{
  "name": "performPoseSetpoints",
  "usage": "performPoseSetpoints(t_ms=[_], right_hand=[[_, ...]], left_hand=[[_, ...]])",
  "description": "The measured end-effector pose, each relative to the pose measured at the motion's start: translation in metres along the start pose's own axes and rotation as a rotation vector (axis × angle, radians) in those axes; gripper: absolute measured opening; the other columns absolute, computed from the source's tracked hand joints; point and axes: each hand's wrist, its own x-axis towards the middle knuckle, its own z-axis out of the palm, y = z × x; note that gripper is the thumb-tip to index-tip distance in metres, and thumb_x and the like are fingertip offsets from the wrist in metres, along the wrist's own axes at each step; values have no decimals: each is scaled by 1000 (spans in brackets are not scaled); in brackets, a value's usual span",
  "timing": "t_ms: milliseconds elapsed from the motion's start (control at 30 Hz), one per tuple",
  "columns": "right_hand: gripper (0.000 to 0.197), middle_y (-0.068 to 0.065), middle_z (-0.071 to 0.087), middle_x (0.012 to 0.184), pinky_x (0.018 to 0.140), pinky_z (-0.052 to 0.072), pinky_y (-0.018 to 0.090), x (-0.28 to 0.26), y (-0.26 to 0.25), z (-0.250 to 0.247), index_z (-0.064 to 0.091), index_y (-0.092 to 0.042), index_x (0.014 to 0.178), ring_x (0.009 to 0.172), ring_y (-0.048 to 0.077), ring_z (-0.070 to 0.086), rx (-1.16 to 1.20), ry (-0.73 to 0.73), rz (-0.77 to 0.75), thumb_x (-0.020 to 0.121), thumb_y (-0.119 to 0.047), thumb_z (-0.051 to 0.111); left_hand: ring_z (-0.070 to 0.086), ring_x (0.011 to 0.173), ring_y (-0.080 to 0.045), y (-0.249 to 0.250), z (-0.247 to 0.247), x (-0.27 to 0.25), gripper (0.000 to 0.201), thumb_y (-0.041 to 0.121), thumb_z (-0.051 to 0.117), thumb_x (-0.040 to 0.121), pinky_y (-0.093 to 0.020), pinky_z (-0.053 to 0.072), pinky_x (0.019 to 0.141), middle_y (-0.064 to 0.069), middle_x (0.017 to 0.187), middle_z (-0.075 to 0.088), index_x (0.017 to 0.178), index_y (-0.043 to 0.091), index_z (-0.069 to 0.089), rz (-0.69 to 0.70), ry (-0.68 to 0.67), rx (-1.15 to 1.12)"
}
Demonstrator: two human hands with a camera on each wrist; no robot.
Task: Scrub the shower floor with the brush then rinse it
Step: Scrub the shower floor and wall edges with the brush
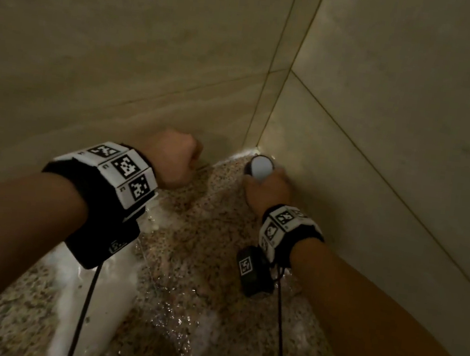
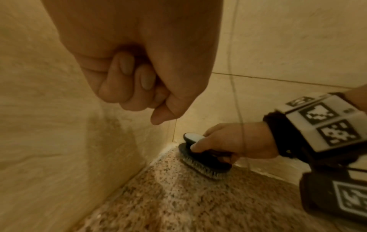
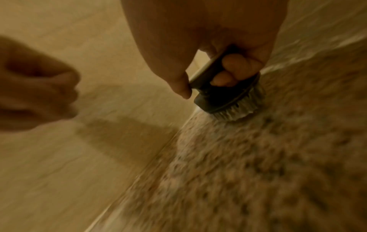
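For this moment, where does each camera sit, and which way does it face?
Head: above, facing down into the shower corner; both forearms, left hand, right hand on the brush.
Left wrist: along the empty left fist, toward the brush on the floor.
Right wrist: along the right hand gripping the brush.
Shared: all show the brush at the corner.
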Motion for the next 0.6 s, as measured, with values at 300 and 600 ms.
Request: performPoseSetpoints(t_ms=[300,600], right_hand=[[70,15,41,146,98,45,45,36,-20,19,34,-2,143,127,35,47,-1,104,-3,91,-39,62],[57,15,52,136,96,44,37,19,-28,20,45,-5,137,121,31,52,-138,40,-82,93,-37,59]], left_hand=[[43,71,-25,4,6,20,28,15,53,86,-31,33,62,-5,70,45,64,16,37,0,-36,-39],[56,88,-33,3,9,23,19,24,49,93,-32,36,67,-12,84,51,78,12,47,11,-89,1]])
